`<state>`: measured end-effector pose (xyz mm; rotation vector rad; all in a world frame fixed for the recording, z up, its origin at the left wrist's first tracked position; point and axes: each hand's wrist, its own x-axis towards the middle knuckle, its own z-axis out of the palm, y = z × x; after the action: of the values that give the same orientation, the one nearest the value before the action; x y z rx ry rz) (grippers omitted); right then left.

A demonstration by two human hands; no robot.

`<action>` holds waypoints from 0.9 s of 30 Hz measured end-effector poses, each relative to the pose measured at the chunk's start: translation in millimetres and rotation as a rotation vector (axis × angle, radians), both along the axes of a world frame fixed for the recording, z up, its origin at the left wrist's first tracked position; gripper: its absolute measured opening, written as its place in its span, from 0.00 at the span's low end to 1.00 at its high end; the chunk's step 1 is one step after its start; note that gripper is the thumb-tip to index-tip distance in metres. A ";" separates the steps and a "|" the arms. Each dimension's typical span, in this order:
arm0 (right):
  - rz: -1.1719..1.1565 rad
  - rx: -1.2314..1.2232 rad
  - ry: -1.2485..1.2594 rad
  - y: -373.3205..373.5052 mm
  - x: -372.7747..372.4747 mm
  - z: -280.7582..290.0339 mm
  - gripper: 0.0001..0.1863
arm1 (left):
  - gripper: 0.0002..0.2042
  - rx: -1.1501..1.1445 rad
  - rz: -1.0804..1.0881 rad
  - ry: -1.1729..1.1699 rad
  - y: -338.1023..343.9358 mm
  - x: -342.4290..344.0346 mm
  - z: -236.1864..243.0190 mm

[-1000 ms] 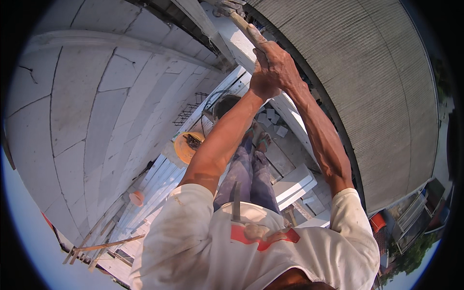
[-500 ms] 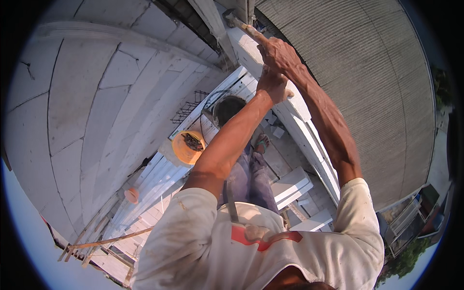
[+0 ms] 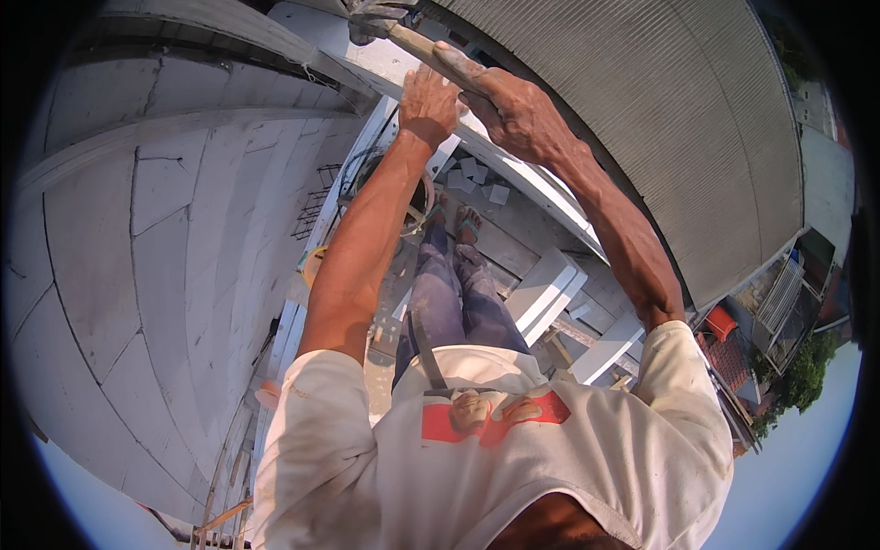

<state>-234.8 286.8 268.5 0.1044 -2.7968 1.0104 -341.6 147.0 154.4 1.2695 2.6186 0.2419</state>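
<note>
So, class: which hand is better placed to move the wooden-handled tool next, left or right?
Probably the right hand: it grips the wooden-handled tool. The left hand has its fingers extended over the white wall, not wrapped around the handle.

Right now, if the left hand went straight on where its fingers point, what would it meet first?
Probably the wooden tool handle in the right hand: it crosses the view ahead of the left hand. Depth is unclear, so the hand might pass underneath.
</note>
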 end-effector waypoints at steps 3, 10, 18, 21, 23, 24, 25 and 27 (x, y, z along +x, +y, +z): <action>-0.137 -0.004 -0.081 28.4 69.0 36.3 0.34 | 0.28 0.026 -0.056 -0.019 25.6 8.4 29.9; -0.228 0.156 -0.349 49.8 163.4 -13.1 0.40 | 0.29 0.098 -0.053 0.050 15.4 5.7 13.9; -0.259 0.207 -0.408 38.1 201.6 -30.4 0.46 | 0.29 0.103 -0.059 0.077 12.3 5.7 4.9; -0.223 0.268 -0.476 43.8 198.5 -30.4 0.44 | 0.29 0.086 -0.067 0.072 16.9 2.7 8.0; -0.265 0.223 -0.456 39.4 204.1 -29.5 0.44 | 0.29 0.079 -0.063 0.044 17.2 4.8 11.9; -0.283 0.200 -0.455 36.5 206.5 -29.1 0.44 | 0.30 0.081 -0.062 0.050 16.7 4.4 11.0; -0.279 0.215 -0.478 36.3 204.9 -29.3 0.43 | 0.30 0.084 -0.061 0.057 17.3 2.7 10.7; -0.271 0.245 -0.524 33.6 202.1 -27.8 0.42 | 0.30 0.088 -0.069 0.067 14.4 5.5 9.3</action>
<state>-32.7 320.5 240.6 -0.5758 -3.2614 0.7034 -336.1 161.3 163.8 1.4181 2.6405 0.3114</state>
